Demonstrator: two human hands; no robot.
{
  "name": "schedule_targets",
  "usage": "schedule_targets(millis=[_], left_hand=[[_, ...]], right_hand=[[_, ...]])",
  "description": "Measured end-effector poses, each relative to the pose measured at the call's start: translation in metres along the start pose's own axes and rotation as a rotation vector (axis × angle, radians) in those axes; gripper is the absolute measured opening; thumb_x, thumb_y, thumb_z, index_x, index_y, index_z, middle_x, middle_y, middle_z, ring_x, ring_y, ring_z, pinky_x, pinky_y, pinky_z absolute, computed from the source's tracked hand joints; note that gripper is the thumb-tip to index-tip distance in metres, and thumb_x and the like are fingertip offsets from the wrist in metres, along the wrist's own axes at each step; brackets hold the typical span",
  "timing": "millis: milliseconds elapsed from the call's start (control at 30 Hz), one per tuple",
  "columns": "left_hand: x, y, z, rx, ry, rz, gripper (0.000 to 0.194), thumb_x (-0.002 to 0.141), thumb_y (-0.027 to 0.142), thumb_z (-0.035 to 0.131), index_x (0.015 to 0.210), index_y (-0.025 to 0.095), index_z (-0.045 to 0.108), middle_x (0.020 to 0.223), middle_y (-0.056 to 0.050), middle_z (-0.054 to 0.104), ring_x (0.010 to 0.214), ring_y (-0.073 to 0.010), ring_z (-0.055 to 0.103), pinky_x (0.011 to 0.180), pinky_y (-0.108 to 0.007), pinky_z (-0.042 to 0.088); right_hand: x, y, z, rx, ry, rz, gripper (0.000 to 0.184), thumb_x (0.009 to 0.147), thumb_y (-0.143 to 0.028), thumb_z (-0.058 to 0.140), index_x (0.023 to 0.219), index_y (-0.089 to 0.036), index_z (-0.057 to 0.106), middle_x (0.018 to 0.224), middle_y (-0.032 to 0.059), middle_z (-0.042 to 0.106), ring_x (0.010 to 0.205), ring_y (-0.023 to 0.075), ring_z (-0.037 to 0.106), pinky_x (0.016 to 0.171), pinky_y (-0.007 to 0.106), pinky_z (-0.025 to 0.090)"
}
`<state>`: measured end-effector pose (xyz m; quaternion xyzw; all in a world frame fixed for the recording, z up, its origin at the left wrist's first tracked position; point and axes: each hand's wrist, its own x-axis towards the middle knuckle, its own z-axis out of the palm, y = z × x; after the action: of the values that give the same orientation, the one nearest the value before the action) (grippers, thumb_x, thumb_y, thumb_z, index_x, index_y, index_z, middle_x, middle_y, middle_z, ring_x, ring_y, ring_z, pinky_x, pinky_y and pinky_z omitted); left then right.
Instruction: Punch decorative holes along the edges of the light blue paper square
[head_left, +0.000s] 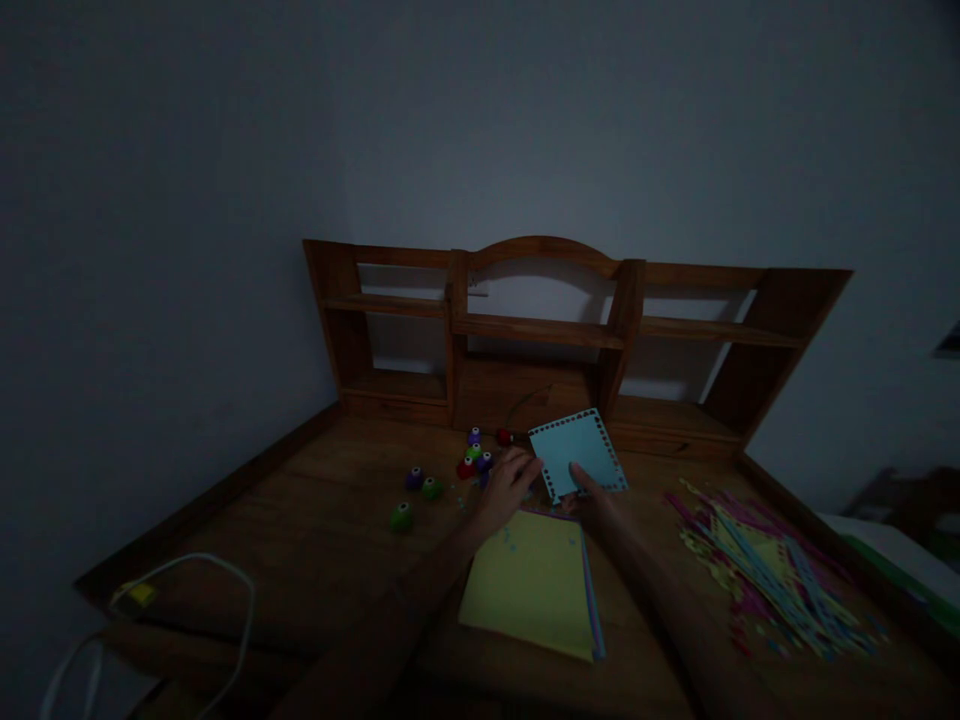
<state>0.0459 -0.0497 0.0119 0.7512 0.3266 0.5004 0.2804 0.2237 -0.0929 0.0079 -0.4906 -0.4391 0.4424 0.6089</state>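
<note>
A light blue square sheet of paper [574, 450] with punched holes along its edges is tilted above the desk. My right hand [591, 496] grips its lower edge, thumb on top. My left hand [507, 486] is beside the sheet's left edge, its fingers loosely bent and apart, with nothing visible held. A small purple thing shows partly under those fingers. Left of that hand stand several small craft punches with eye-like tops, among them a red one [466, 468] and a green one [430, 489]. Below both hands lies a stack of paper [532, 585], yellow on top.
Paper strips [780, 560] in blue, pink and yellow are heaped at the right. A wooden shelf unit [536, 325] closes off the desk's back. A white cable [244, 590] loops at the lower left. Another green punch [401, 518] stands apart, left of the stack.
</note>
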Motion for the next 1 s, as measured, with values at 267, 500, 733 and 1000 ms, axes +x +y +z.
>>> schedule_targets(millis=[267,500,733,1000], left_hand=[[0.000,-0.011,0.005,-0.110,-0.031,-0.024,0.034,0.088,0.047,0.055,0.092,0.018,0.073,0.110,-0.008,0.067,0.103,-0.0221,0.058,0.092,-0.032,0.045],[0.001,-0.011,0.004,-0.246,-0.050,-0.150,0.042,0.085,0.054,0.055,0.079,0.015,0.071,0.084,-0.005,0.070,0.082,-0.0206,0.061,0.075,-0.029,0.048],[-0.004,-0.006,0.001,-0.460,-0.031,-0.330,0.042,0.081,0.056,0.060,0.091,0.015,0.067,0.080,-0.003,0.068,0.071,-0.0166,0.061,0.064,-0.027,0.049],[-0.007,-0.006,0.008,-0.605,-0.042,-0.453,0.047,0.074,0.053,0.068,0.099,0.013,0.064,0.086,-0.007,0.069,0.070,-0.0187,0.063,0.061,-0.030,0.050]], right_hand=[[-0.001,0.004,-0.002,0.058,-0.155,0.102,0.049,0.066,-0.056,0.074,0.092,-0.014,0.066,0.072,0.0082,0.073,0.053,0.0223,0.066,0.056,0.036,0.055],[-0.009,-0.006,0.000,-0.052,-0.215,0.097,0.044,0.069,-0.058,0.071,0.083,-0.016,0.068,0.069,0.0066,0.072,0.057,0.0217,0.065,0.061,0.035,0.054],[-0.008,-0.010,-0.002,-0.220,-0.204,-0.034,0.037,0.068,-0.054,0.072,0.075,-0.018,0.068,0.066,0.0042,0.070,0.057,0.0199,0.061,0.057,0.032,0.050],[0.011,0.003,-0.017,-0.247,0.004,-0.137,0.049,0.076,-0.063,0.060,0.066,-0.015,0.063,0.056,0.0011,0.061,0.050,0.0143,0.052,0.051,0.025,0.038]])
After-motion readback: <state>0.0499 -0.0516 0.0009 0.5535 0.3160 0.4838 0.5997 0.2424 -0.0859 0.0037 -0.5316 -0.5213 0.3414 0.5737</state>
